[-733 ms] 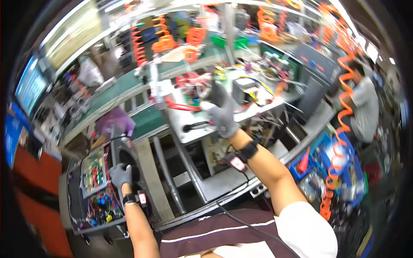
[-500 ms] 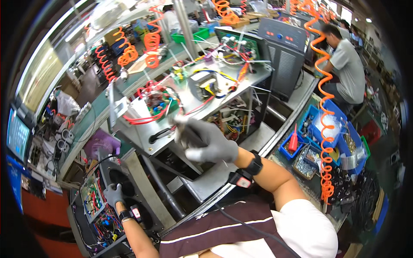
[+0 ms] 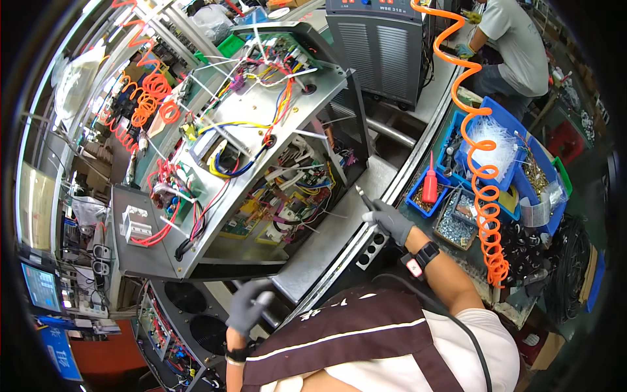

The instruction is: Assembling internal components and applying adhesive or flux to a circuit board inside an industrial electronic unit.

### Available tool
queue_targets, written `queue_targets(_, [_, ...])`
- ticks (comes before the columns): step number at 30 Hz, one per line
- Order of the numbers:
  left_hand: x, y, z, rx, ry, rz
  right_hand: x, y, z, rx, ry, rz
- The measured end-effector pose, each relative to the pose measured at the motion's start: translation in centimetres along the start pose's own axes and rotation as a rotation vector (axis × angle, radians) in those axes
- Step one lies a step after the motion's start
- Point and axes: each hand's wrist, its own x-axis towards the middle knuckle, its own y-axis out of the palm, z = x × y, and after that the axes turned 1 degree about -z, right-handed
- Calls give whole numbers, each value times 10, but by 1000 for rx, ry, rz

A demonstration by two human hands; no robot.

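Observation:
My right hand (image 3: 390,222), in a grey glove, is closed around a slim dark-handled tool (image 3: 361,194) with a pointed metal tip. Its exact kind is unclear; the tip points up and left, over the metal rail in front of me. My left hand (image 3: 248,308), also gloved, hovers near the close corner of an open machine chassis (image 3: 251,153), holding nothing I can see, thumb apart from the fingers. Red, yellow and blue wires (image 3: 228,171), circuit boards (image 3: 279,210) and white cable ties fill the chassis.
Another chassis with two round fans (image 3: 208,334) lies lower left. Blue bins (image 3: 516,127), a red squeeze bottle (image 3: 429,185) and a tray of screws (image 3: 455,225) stand at right. An orange coiled hose (image 3: 480,170) hangs beside them. Behind, a grey machine (image 3: 375,59); a co-worker (image 3: 513,42) sits beyond.
My right hand has drawn back right from above the chassis, tool still in it. My left hand has left the fan chassis and moved right. The view has shifted, and the wired chassis sits turned differently.

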Motion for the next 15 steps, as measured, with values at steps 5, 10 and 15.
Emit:
queue_targets(5, [114,59,-78,-311,50,466,51,-13,31,-398,-477,-373])
queue_targets(10, [209,109,-141,-886,-215,416,99,-16,79,-758,-575,-447])
queue_targets(15, [264,132,-167,-1372,-409,222,135,-20,109,-948,-819,-426])
